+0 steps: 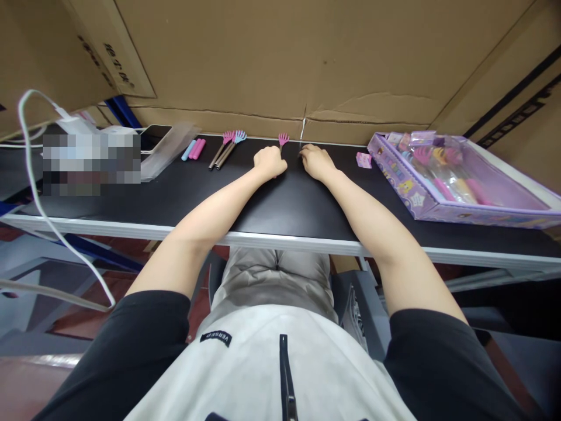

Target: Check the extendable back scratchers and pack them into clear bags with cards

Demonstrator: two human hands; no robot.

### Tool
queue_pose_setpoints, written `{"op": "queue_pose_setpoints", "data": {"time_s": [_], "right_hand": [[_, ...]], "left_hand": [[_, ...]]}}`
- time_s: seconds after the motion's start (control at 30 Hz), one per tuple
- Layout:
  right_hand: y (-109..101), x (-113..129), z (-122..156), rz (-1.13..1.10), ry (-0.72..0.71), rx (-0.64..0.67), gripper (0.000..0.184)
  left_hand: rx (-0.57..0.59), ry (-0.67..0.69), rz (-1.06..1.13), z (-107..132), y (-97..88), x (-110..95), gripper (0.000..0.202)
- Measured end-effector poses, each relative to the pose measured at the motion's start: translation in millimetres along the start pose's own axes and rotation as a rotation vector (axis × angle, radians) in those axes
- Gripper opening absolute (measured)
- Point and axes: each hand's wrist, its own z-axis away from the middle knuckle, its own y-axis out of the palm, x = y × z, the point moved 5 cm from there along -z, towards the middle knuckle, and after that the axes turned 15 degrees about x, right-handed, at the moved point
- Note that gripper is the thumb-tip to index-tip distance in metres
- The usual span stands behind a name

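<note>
My left hand (268,162) is closed in a fist around a back scratcher (284,139); its pink claw-shaped head sticks out past the fingers toward the cardboard, and the rest is hidden. My right hand (318,162) rests palm down on the black tabletop just to the right, fingers loosely bent and apart from the left; nothing shows in it. Left of my hands lie several back scratchers (228,149) with metal rods and pink or blue claws. Beyond them are pink handle sleeves (198,149) and a blue sleeve (189,150).
On the right stands a purple display box (421,199) with wrapped back scratchers inside. A small pink card (363,160) lies beside it. A phone (155,139), clear plastic bags (169,153) and a white cable (33,169) are at left. Cardboard (263,64) walls the back.
</note>
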Motion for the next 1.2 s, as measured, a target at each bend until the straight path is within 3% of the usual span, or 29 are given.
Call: {"op": "queue_pose_setpoints", "data": {"time_s": [0.3,0.5,0.63,0.77,0.97,1.2], "right_hand": [[1.6,-3.3,-2.4,-0.009,-0.033,-0.009,0.057],[-0.4,-0.1,0.6,0.015,-0.013,0.019,0.056],[-1.6,3.2,2.6,0.035,-0.005,0.043,0.057],[-0.8,1.5,1.3,0.025,-0.008,0.049,0.056],[1.3,0.1,0.3,0.022,0.010,0.091,0.057],[-1.0,3.9,3.0,0.038,0.024,0.104,0.055]], "left_hand": [[-0.065,0.131,0.106,-16.9,7.7,5.6,0.038],[-0.079,0.045,0.125,-13.3,1.4,7.9,0.043],[-0.125,0.009,0.129,-20.3,-5.4,30.3,0.046],[-0.171,0.100,0.059,-30.0,-8.9,57.1,0.055],[0.070,0.058,-0.063,-38.9,2.4,74.3,0.063],[0.069,0.081,-0.112,-38.9,1.6,73.1,0.063]]}}
